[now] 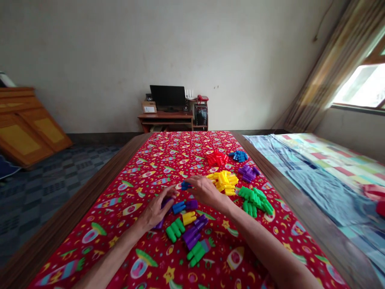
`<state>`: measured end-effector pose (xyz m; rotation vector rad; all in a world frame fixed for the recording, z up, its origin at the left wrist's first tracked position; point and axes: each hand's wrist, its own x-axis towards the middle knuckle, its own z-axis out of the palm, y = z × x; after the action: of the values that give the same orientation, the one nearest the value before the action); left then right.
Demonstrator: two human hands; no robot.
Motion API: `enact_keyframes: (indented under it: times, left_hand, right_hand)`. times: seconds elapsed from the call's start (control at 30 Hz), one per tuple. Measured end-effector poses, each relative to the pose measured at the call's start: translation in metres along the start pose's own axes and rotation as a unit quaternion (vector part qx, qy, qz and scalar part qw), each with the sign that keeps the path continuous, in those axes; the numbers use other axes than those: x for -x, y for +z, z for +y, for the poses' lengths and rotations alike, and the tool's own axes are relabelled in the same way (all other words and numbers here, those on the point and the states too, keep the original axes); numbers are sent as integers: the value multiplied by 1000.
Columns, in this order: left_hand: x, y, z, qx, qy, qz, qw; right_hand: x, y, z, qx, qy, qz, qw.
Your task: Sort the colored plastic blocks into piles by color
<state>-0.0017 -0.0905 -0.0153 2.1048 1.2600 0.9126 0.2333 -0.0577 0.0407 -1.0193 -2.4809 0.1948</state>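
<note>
My left hand [156, 208] rests on the red patterned cloth [144, 176], its fingers curled round a purple block [165, 202]. My right hand [204, 190] reaches left above it and pinches a small blue block [185, 185] at its fingertips. Just in front of my hands lie joined blocks: blue and purple [184, 206], yellow [189, 218], green [175, 230], purple [195, 233] and another green [197, 253].
Sorted piles lie further out on the cloth: yellow [224, 181], green [255, 199], purple [248, 172], red [216, 158], blue [238, 155]. A wooden frame [90, 188] borders the cloth. A striped bedsheet [315, 168] lies right; a desk with monitor [168, 105] stands at the wall.
</note>
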Motion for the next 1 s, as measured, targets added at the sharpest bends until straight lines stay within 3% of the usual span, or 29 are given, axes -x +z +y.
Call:
enact_keyframes:
  times: [0.1,0.2,0.27,0.33,0.47,0.63,0.8,0.9,1.0]
  left_hand:
    - [2,-4,1,-69,57,-77,993]
    - [2,-5,-3,-118,97,-116,981]
    - [2,-3,-8,-120,92,-102,983]
    - [2,0,-14,-112,89,-86,986]
    - [4,2,-21,-104,79,-75,989]
    - [8,1,-21,-113,51,-54,991]
    - [9,3,-21,-81,15,-14,997]
    - [6,2,-13,-44,-6,-4,999]
    - [2,-1,-3,-38,-22,-5,999]
  right_hand:
    - [-4,-42,42,-2,93,111,989]
    - [-7,-85,113,54,213,163,962]
    - [-7,-106,163,112,308,146,933]
    - [-7,-116,203,144,358,99,917]
    - [-4,-110,244,160,378,53,910]
    - [0,-94,248,161,384,10,909]
    - [1,-104,238,172,329,33,928]
    - [-3,-112,213,170,288,53,941]
    - [-7,-102,162,117,173,53,976]
